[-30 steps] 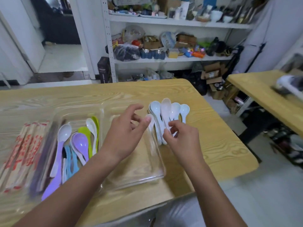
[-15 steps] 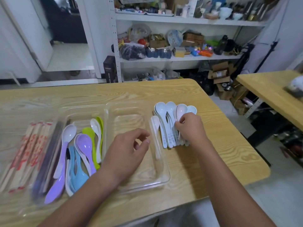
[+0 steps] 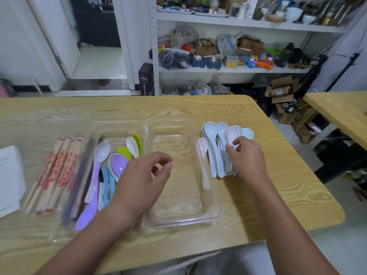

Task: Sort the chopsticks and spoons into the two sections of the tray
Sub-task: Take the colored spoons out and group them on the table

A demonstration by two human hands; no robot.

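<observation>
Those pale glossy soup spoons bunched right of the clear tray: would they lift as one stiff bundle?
Probably not: the pale glossy soup spoons lie loosely nested on the wooden table, so they would likely slide apart. Each looks rigid and light, perhaps hard plastic. Their shine suggests slippery handles; the right hand pinches just one pale pink spoon.

Ok so the clear plastic two-section tray [image 3: 216, 212] sits mid-way along the light wooden table [image 3: 282, 197], closer to the front edge. The mixed coloured plastic spoons [image 3: 119, 165] lie in its left section. The paper-wrapped wooden chopsticks [image 3: 53, 171] lie just left of the tray, with a white paper stack [image 3: 10, 175] at the table's left edge. Right of the tray sits the pile of pale plastic soup spoons [image 3: 212, 133] (right hand [image 3: 248, 161] grips it). The left hand [image 3: 139, 183] hovers over the tray's divider.
</observation>
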